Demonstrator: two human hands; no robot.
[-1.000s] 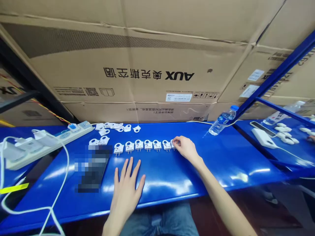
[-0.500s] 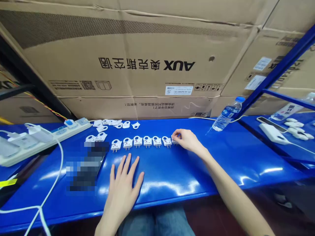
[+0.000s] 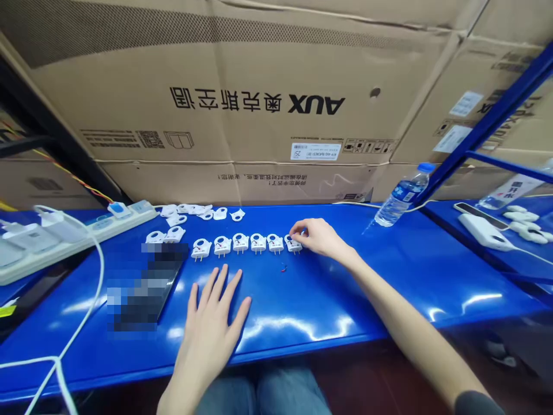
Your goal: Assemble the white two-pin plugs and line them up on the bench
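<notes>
A row of several white two-pin plugs (image 3: pixel 241 242) with ring-shaped tops stands on the blue tabletop (image 3: pixel 328 300), pins toward me. At the row's right end, my right hand (image 3: pixel 319 236) is closed in a pinch on the upper edge of a white two-pin plug (image 3: pixel 293 245). Its fingertips partly cover that plug, and whatever is behind the hand is mostly hidden. A tiny red and dark piece (image 3: pixel 284 268) lies just in front of the row. My left hand (image 3: pixel 211 323) rests flat with spread fingers, nearer to me than the plugs, holding nothing.
More white plug parts (image 3: pixel 194 211) lie at the back left. A dark flat object (image 3: pixel 159 288), partly blurred out, lies left of my left hand. A power strip (image 3: pixel 78 242) with cables is farther left. A water bottle (image 3: pixel 404 193) stands at the back right before cardboard boxes (image 3: pixel 242 52).
My right hand has shifted left from the end of the row to the neighbouring plug. A tiny red and dark piece now shows on the table. My left hand stays flat.
</notes>
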